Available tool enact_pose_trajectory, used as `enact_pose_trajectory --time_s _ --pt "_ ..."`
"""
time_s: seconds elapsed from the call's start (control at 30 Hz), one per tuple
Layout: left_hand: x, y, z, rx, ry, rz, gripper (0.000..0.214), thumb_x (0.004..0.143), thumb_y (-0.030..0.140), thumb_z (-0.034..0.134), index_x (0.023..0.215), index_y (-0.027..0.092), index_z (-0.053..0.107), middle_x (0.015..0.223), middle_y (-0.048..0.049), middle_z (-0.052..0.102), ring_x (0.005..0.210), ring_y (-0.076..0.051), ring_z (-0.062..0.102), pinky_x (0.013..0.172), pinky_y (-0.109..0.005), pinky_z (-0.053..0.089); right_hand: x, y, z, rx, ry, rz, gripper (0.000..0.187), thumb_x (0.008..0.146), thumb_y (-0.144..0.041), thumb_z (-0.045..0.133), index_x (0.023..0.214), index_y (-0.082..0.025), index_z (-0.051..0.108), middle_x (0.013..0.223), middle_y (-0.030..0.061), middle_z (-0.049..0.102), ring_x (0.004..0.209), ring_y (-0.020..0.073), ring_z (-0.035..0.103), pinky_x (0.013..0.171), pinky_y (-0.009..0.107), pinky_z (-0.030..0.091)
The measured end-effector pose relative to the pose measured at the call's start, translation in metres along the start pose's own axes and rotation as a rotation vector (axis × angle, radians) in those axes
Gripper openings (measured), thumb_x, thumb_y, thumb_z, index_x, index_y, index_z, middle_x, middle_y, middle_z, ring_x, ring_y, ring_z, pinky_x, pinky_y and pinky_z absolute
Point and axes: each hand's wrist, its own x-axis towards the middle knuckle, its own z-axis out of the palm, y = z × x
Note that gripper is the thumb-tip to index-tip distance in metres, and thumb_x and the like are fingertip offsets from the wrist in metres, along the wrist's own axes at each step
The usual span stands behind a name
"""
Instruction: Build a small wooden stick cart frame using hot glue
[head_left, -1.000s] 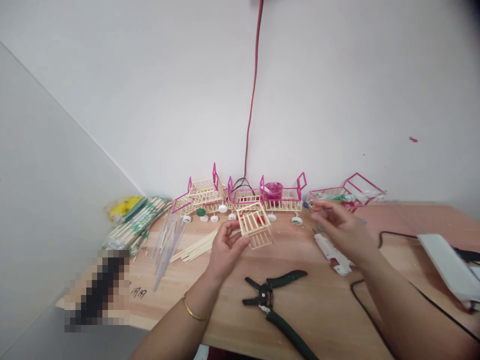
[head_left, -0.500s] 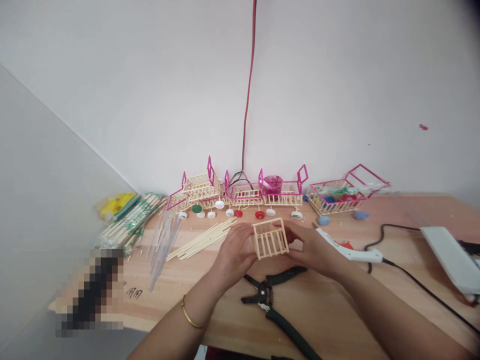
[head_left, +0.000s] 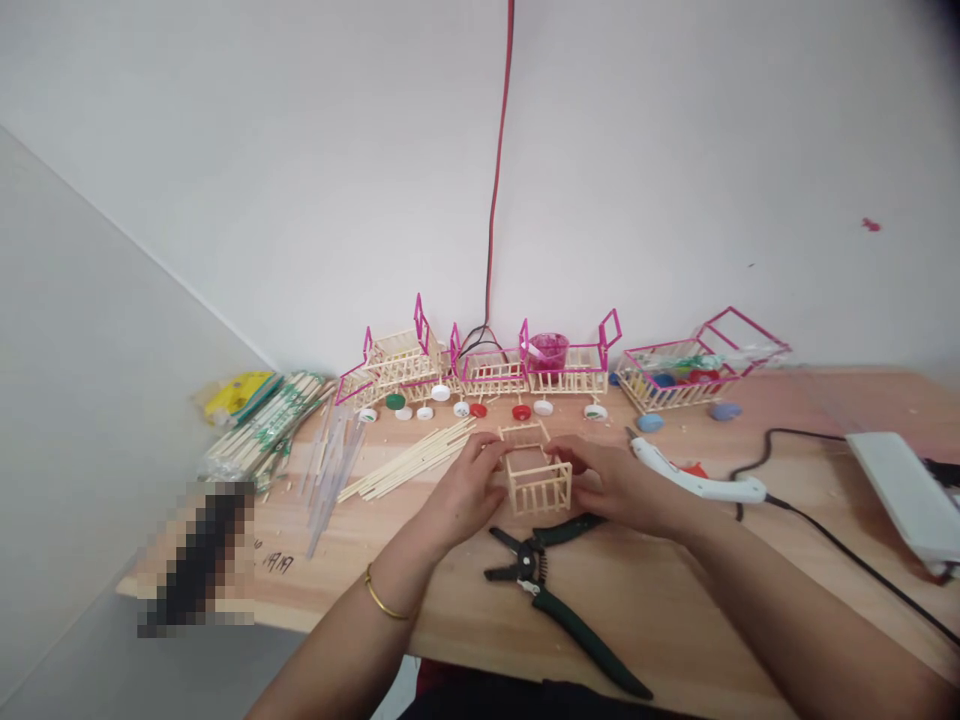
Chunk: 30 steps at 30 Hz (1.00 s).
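Between my two hands is a small frame of pale wooden sticks (head_left: 541, 490), built like a little crib with slatted ends and an open middle. My left hand (head_left: 469, 492) is closed on its left side, fingers and thumb at the edge. From the right, my right hand (head_left: 611, 487) grips the other side, its fingertips partly hidden by the frame. Just below lie green-handled wire strippers (head_left: 529, 565) with their jaws toward the left. A bundle of loose wooden sticks (head_left: 412, 460) lies left of my left hand. Right of my right hand is a white glue gun (head_left: 697, 480).
Along the wall stand several pink-trimmed stick carts (head_left: 570, 380) with bottle-cap wheels. A larger cart (head_left: 675, 385) holds coloured caps. Clear plastic strips (head_left: 330, 490) and packaged sticks (head_left: 262, 430) lie left. A white box (head_left: 904, 495) and black cable (head_left: 862, 570) are at right.
The stick frame has tipped from its slatted face toward me to a more level pose, showing its open length. Both hands moved with it. The camera view shifted slightly.
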Motion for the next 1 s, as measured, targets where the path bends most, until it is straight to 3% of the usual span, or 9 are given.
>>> enact_pose_trajectory --time_s 0.13,0.3,0.5,0.63,0.73,1.0 --pt "0.000 0.001 -0.002 -0.073 0.010 -0.037 0.058 0.070 -0.004 0.044 0.122 0.021 0.048 0.119 -0.0099 0.047 0.092 -0.016 0.055 0.087 -0.035 0.050 -0.004 0.002 -0.001 0.089 -0.076 -0.013 0.045 0.076 -0.017 0.054 0.121 -0.024 0.051 0.107 0.0047 0.066 0.097 0.0207 0.063 0.085 0.034 0.050" --pt "-0.002 0.003 -0.002 -0.217 0.009 -0.093 0.052 0.074 0.001 0.046 0.121 0.021 0.047 0.119 -0.0100 0.047 0.093 -0.015 0.057 0.085 -0.033 0.052 -0.005 0.005 -0.004 0.025 -0.099 0.020 0.063 0.069 -0.030 0.068 0.128 -0.024 0.048 0.118 0.0062 0.062 0.105 0.0239 0.059 0.092 0.038 0.047" --pt "0.000 0.008 -0.004 -0.180 0.040 -0.033 0.055 0.072 0.001 0.050 0.123 0.022 0.049 0.123 -0.0106 0.051 0.115 -0.022 0.050 0.098 -0.040 0.045 -0.002 0.015 -0.002 -0.112 0.028 0.015 0.051 0.075 -0.030 0.063 0.124 -0.023 0.053 0.111 0.0072 0.064 0.101 0.0247 0.060 0.090 0.041 0.047" --pt "0.001 0.009 -0.006 -0.105 -0.009 -0.016 0.067 0.071 0.008 0.062 0.133 0.023 0.041 0.134 -0.0118 0.046 0.125 -0.026 0.042 0.107 -0.047 0.034 0.000 0.021 -0.001 -0.133 0.073 0.020 0.049 0.077 -0.027 0.059 0.125 -0.022 0.052 0.117 0.0089 0.062 0.104 0.0246 0.060 0.091 0.042 0.047" --pt "0.000 0.004 -0.002 -0.072 -0.012 -0.037 0.073 0.069 0.015 0.070 0.135 0.024 0.040 0.135 -0.0118 0.046 0.125 -0.028 0.043 0.107 -0.049 0.034 0.001 0.021 0.001 -0.111 0.102 0.038 0.049 0.077 -0.026 0.058 0.126 -0.022 0.050 0.116 0.0091 0.063 0.102 0.0244 0.062 0.089 0.042 0.049" --pt "-0.001 -0.004 0.013 -0.012 0.075 -0.084 0.055 0.075 0.014 0.063 0.127 0.021 0.047 0.122 -0.0114 0.056 0.112 -0.024 0.052 0.097 -0.044 0.043 0.005 0.012 0.007 -0.082 0.183 0.035 0.040 0.079 -0.027 0.055 0.118 -0.020 0.054 0.097 0.0075 0.068 0.088 0.0205 0.065 0.081 0.038 0.052"
